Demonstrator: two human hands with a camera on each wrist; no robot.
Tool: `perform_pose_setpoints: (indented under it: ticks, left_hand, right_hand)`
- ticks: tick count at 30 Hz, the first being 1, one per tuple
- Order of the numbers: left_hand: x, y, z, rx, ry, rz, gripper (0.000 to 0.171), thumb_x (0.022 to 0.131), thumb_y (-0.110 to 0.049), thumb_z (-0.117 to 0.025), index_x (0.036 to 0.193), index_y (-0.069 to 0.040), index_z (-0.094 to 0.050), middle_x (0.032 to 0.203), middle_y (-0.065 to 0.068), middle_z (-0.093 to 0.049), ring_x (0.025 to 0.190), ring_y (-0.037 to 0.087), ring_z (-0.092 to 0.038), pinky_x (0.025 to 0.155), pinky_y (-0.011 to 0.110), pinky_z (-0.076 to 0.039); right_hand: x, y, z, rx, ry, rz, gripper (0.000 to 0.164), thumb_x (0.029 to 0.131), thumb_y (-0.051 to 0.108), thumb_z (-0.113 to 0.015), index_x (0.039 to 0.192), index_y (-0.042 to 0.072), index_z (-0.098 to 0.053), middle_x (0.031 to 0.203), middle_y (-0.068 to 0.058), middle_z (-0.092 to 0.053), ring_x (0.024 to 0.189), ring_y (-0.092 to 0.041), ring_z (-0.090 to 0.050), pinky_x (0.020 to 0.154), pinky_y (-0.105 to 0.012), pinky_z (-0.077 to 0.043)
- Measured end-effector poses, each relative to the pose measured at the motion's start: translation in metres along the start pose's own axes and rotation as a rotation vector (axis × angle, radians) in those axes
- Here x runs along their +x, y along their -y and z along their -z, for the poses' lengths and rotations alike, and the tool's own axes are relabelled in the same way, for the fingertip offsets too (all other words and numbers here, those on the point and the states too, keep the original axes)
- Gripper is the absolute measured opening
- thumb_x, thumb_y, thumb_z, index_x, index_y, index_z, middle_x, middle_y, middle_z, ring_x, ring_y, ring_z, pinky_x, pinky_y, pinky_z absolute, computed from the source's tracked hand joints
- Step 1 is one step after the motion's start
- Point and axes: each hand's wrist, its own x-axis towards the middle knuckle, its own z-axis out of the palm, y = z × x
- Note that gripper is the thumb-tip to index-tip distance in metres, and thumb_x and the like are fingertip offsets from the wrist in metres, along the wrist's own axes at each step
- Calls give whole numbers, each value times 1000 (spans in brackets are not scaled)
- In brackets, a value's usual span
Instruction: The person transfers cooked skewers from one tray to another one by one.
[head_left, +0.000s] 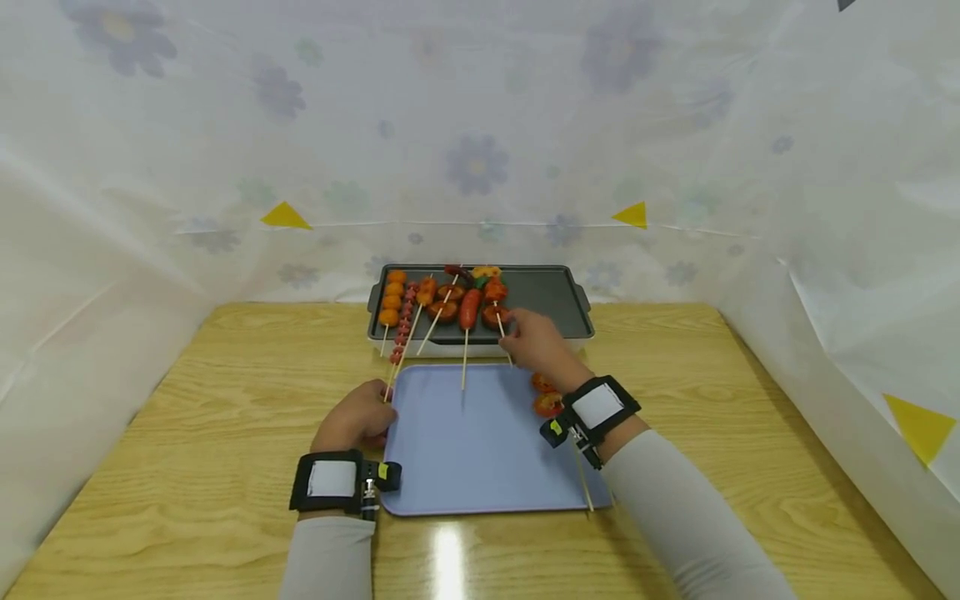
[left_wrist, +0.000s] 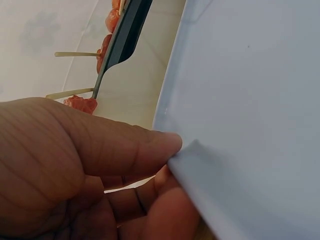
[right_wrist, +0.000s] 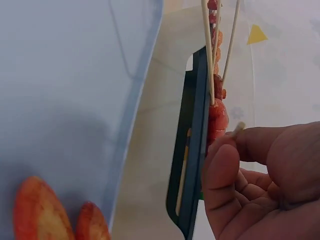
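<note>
plainly, a wood-grain table (head_left: 225, 433) stood inside pale flowered sheeting (head_left: 480, 100).
the left hand (head_left: 358, 417) pinched the left rim of a pale blue tray (head_left: 465, 450), which stretched to the right of those fingers; the right hand (head_left: 542, 343) pinched the stick of a loaded skewer (head_left: 495, 290), its food just beyond the fingertips, over a dark grill pan (head_left: 543, 300). the tabletop, marked by a bright streak of glare (head_left: 448, 562), spread nearer than both sets of fingers and out to either side, while the sheeting, dotted with yellow triangles (head_left: 632, 215), rose beyond the fingers.
</note>
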Motion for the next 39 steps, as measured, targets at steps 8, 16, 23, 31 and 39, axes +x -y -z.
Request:
perform_pose_setpoints:
  ticks: [8,16,23,31,39]
  left_hand:
    - [0,0,1,8,6,3,27,87,-1,-56,114,2,-53,89,17,-56,68,26,-59,55,30,-50]
    - [1,1,1,32,3,8,28,87,-1,-56,115,2,-53,89,17,-57,68,26,-59,55,31,-50]
    - [1,2,1,28,4,-4,29,87,-1,-56,115,3,-53,89,17,-57,68,26,-59,54,30,-51]
    - [1,1,0,21,4,-10,29,87,-1,-56,115,2,-53,90,17,-57,69,26,-60,55,31,-51]
    - [1,2,0,19,-1,-18,26,86,0,-55,112,2,-54,88,16,-57,69,26,-59,55,31,-50]
  right_hand:
    - [-2,-8,-6,75,38,-66,30,97,13,-62,124,4,-53,73,-9,-60,63,-30,-61,51,-32,-42]
    - [-1,-10,-6,112,94,-85,28,96,10,-59,122,0,-52,68,-9,-59,54,-22,-54,49,-31,-39]
    - [-3,-9,-8,132,110,-96,25,96,9,-57,119,4,-47,76,-12,-60,68,-36,-66,53,-32,-44]
    - [-3,-10,-10,92,100,-70,28,96,6,-55,122,2,-44,75,-11,-56,60,-30,-63,50,-31,-42]
    - [-3,-11,-12,99,104,-55,27,96,5,-54,121,2,-43,76,-11,-54,61,-31,-63,50,-31,-43]
